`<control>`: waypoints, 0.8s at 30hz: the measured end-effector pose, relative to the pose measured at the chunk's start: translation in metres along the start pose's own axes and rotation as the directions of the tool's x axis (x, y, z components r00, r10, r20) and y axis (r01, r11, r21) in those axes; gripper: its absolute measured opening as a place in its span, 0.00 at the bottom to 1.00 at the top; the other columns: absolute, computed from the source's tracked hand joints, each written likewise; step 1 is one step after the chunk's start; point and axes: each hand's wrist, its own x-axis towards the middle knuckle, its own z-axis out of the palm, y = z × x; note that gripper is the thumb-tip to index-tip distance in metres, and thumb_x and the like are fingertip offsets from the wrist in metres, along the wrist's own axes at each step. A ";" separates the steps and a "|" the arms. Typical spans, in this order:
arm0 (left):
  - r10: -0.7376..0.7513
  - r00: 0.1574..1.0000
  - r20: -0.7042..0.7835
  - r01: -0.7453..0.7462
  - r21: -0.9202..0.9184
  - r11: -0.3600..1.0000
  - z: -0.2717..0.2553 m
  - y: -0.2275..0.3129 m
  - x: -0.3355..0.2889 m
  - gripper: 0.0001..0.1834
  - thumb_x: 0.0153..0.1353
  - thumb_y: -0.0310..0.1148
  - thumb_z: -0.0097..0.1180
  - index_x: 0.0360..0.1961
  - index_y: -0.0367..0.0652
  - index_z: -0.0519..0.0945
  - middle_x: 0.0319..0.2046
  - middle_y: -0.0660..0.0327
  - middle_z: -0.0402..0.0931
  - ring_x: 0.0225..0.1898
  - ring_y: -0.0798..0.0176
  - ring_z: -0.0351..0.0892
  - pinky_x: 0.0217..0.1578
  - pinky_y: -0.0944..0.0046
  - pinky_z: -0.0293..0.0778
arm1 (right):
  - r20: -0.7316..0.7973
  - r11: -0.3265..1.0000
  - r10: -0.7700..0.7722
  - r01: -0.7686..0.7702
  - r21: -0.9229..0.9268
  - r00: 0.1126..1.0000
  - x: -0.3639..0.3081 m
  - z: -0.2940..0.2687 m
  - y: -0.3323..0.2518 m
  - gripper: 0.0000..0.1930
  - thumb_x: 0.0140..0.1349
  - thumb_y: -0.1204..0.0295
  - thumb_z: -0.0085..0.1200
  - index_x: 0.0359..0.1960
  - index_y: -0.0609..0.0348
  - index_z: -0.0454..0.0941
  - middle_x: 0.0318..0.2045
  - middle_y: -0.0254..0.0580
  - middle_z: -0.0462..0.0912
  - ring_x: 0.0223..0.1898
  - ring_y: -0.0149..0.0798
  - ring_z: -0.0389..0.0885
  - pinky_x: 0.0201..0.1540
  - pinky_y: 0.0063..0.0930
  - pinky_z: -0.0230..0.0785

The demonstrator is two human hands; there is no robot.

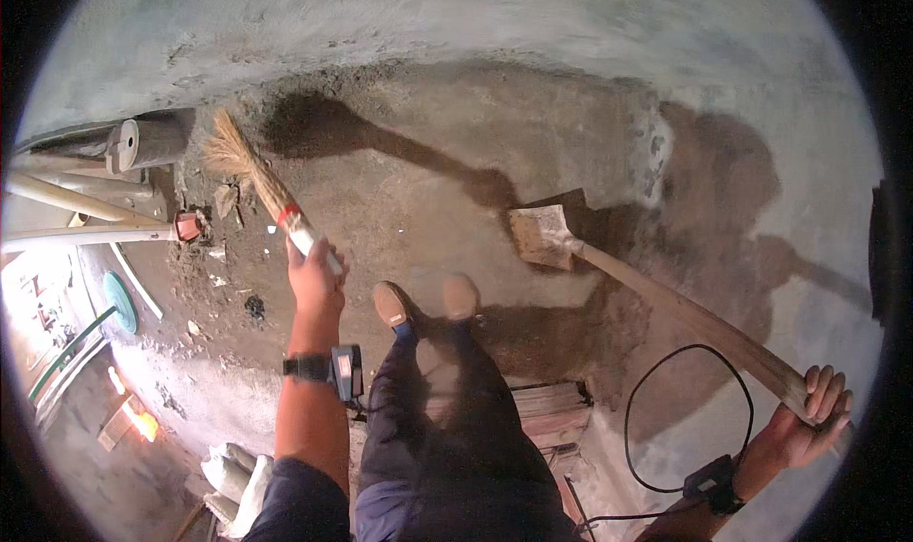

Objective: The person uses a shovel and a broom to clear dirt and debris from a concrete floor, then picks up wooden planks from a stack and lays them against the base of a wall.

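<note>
My left hand [317,278] is closed around the white handle of a short straw broom [269,188] with a red band. Its bristles fan out toward the back left, over or on the dirty floor; whether they touch is hard to tell. My right hand [806,426], at the lower right, is wrapped round the end of a long wooden-handled shovel [666,300]. The shovel slants across from the right, and its flat, dusty blade [542,236] lies at the floor ahead of my feet. Loose dirt and small debris [228,233] lie beside the broom.
Pipes [95,235] and a grey cylinder [152,145] are at the left. A wall [475,19] closes off the back. Stacked boards [552,414] are behind my legs, and white sacks [233,475] are at the lower left. A black cable [628,404] loops by my right wrist.
</note>
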 end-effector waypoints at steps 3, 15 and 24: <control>-0.106 0.975 0.195 0.079 0.140 0.987 -0.008 -0.009 -0.037 0.30 0.65 0.24 0.51 0.67 0.51 0.62 0.32 0.62 0.75 0.24 0.67 0.75 0.21 0.67 0.74 | -0.082 0.998 -0.034 0.029 -0.061 0.996 0.000 -0.001 0.001 0.13 0.68 0.65 0.49 0.27 0.50 0.61 0.22 0.28 0.57 0.29 0.31 0.58 0.40 0.32 0.56; -0.514 0.633 0.579 0.505 0.194 0.841 0.166 -0.080 0.018 0.18 0.70 0.35 0.50 0.55 0.36 0.71 0.26 0.60 0.79 0.19 0.68 0.77 0.16 0.75 0.72 | -0.057 0.990 -0.019 0.011 -0.139 0.998 0.000 -0.009 -0.002 0.10 0.67 0.71 0.41 0.39 0.68 0.68 0.25 0.39 0.61 0.29 0.35 0.60 0.43 0.36 0.59; -0.177 0.937 0.302 0.273 -0.317 0.908 0.096 -0.087 -0.042 0.12 0.71 0.31 0.46 0.54 0.46 0.66 0.32 0.60 0.74 0.27 0.67 0.75 0.23 0.68 0.75 | -0.077 0.993 -0.050 0.041 -0.114 0.996 0.008 -0.007 0.000 0.09 0.64 0.68 0.47 0.29 0.59 0.64 0.22 0.37 0.60 0.28 0.34 0.60 0.38 0.34 0.58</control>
